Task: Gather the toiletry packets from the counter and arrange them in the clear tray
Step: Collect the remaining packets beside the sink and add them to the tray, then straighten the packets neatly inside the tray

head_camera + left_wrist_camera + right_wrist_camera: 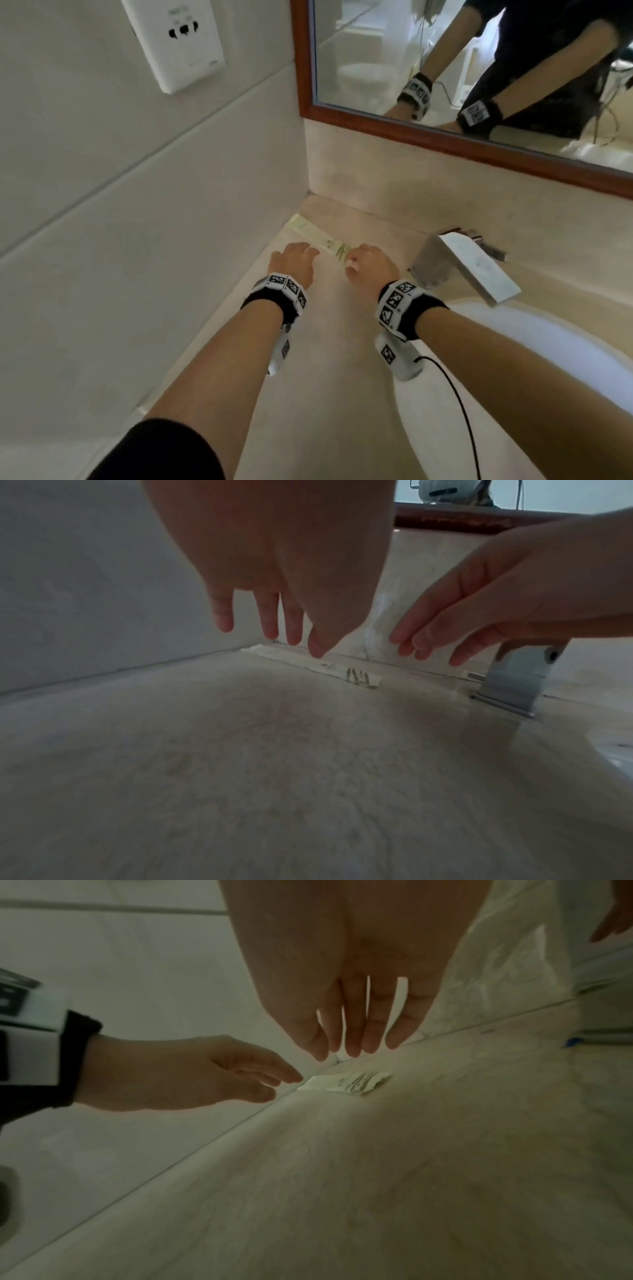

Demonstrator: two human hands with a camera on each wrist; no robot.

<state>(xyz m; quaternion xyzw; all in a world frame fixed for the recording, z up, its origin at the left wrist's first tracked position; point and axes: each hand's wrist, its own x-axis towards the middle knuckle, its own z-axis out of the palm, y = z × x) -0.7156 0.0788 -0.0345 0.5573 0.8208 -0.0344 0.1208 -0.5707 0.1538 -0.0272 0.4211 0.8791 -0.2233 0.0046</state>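
A long, flat, pale packet (317, 236) with green print at its near end lies on the beige counter (318, 342), running toward the back left corner. The packet (346, 673) also shows in the left wrist view, and the packet (346, 1083) in the right wrist view. My left hand (294, 262) hovers just left of its near end, fingers (270, 620) straight and held above it. My right hand (368, 265) hovers just right of that end, fingers (356, 1031) straight, holding nothing. No clear tray is in view.
A chrome tap (462, 263) stands right of my right hand, beside the white basin (548, 359). The tiled wall (137, 222) borders the counter on the left. A wood-framed mirror (445, 68) hangs behind. A black cable (459, 411) trails from my right wrist.
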